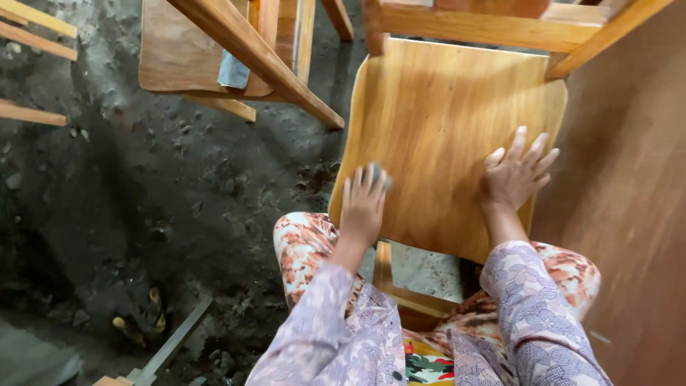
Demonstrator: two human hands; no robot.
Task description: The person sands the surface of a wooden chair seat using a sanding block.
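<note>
My left hand (363, 202) is closed down over a small grey-green pad (379, 175), probably sandpaper or a rubbing block; only its tip shows past my fingers. It sits pressed on the wooden seat panel (443, 136) right at the panel's left edge, about halfway along.

My right hand (516, 177) is wide open, fingers spread, palm flat on the same panel near its right edge. It holds nothing and just braces the panel.

Doing this well, as I judge it: keep the pad flat, stroke with the grain, and keep the pressure even. So close to the left edge, the pad could tip over the lip and round it off, so most of it should stay on the face. The right palm needs steady weight or the panel will shift on my knees (304, 243).

Edges and room:
- The panel's near edge rests over my lap; its far edge meets a chair frame rail (471, 27).
- Right: a big brown board (629, 193) stands just beside the panel, so there is little room to swing that way.
- Left: rough dark floor (143, 186), open.
- Far left: another chair (214, 50), well apart from the panel.
</note>
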